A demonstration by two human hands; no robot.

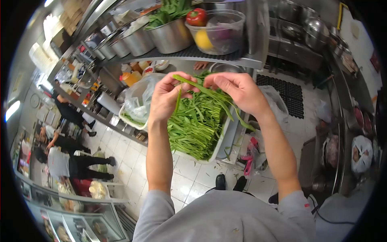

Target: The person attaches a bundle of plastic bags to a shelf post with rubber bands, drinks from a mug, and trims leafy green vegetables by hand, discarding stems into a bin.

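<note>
My left hand [166,99] is closed, pinching a long leafy green stem [206,91] between thumb and fingers. A shorter green stem piece [178,101] hangs down from the same hand. Curled at the other side is my right hand [238,89], its fingertips pinched together at the leafy stem, whose thin leaves trail down below the wrist. Under both hands a white tub [209,160] is heaped with cut leafy green stems [193,139], many lying side by side. What the right fingertips grip is partly hidden.
Overhead, a metal shelf [258,60] carries steel pots [171,38] and a clear plastic bowl [217,32] of vegetables. Left of the tub stands another white container with a plastic bag [141,94]. A co-worker's hand [200,65] shows beyond. Other people [60,163] work at left.
</note>
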